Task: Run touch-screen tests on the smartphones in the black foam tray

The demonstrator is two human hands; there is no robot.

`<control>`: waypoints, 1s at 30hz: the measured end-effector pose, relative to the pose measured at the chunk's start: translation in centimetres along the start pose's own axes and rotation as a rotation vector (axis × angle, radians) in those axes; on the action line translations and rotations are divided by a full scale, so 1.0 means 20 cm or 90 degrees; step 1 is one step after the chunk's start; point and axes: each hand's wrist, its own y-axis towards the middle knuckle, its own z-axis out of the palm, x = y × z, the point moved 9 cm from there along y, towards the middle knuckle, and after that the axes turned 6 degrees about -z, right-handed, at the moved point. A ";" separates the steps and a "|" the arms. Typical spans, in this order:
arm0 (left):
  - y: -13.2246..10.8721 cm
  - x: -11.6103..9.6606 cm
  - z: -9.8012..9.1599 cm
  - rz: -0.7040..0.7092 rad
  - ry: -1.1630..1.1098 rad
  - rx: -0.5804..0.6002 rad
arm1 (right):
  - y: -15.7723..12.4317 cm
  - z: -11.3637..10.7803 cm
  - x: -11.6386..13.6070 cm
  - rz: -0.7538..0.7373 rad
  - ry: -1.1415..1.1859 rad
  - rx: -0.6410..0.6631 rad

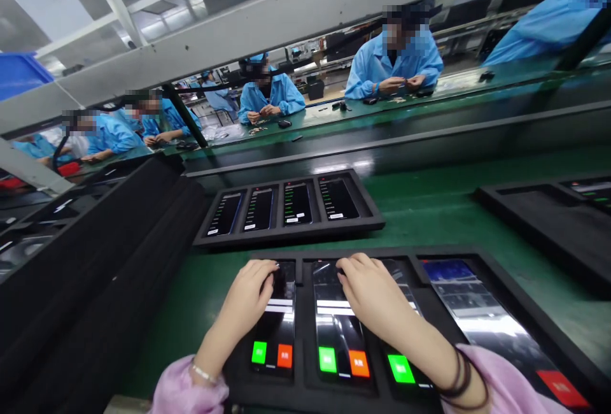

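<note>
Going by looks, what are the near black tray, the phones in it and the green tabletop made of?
Tray: matte black, probably foam, given its thick walls and cut-out slots. Phones: glossy glass or clear plastic fronts, showing bright reflections. Tabletop: smooth green with soft sheen, perhaps a rubber mat or painted board.

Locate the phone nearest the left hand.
In the head view, the phone sits left of bottom centre, in the leftmost slot of the near tray; the left hand lies over its upper left part.

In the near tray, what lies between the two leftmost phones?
In the head view, a black divider lies between the left phone and the second phone.
</note>
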 end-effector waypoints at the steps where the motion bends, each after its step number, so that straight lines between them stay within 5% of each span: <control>1: 0.02 0.01 0.02 -0.003 0.006 0.008 | 0.02 0.01 0.00 0.013 -0.011 0.014; 6: 0.13 0.00 0.09 -0.023 0.057 0.039 | 0.10 0.03 0.00 0.046 -0.072 0.051; 11: 0.11 -0.03 0.11 -0.037 0.090 0.046 | 0.13 0.05 0.02 0.057 -0.107 0.068; 17: 0.17 0.06 0.14 -0.114 0.060 0.033 | 0.11 0.09 0.03 0.061 -0.122 0.084; 26: 0.15 0.08 -0.06 -0.135 -0.056 0.012 | 0.18 0.08 -0.03 0.093 -0.037 0.043; 30: 0.15 0.11 0.00 -0.175 -0.052 0.036 | 0.17 -0.01 -0.04 0.100 0.065 -0.018</control>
